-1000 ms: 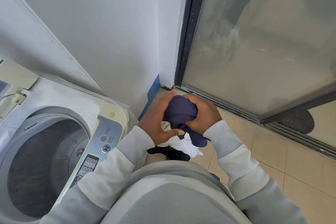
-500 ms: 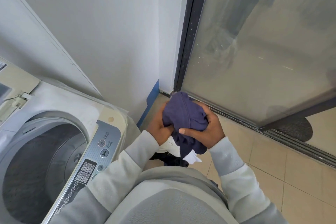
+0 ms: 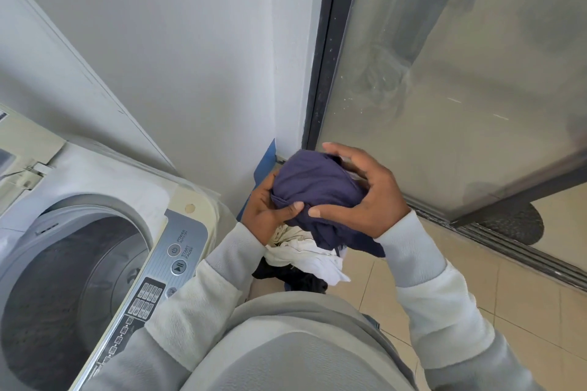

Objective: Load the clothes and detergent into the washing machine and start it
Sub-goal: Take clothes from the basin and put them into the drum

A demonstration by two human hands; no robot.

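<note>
Two hands: left (image 3: 265,211), right (image 3: 370,197); three garments: navy (image 3: 314,187), white (image 3: 305,252), black (image 3: 295,279); one washer (image 3: 104,168); one glass door (image 3: 460,73).

The bundled navy garment (image 3: 313,187) has been lifted higher than 1 second ago and is now held further from the body. The right hand (image 3: 365,194) has been shifted from the top of the bundle to its right side, its fingers opened wider. The left hand (image 3: 266,213) has been moved underneath it.
</note>
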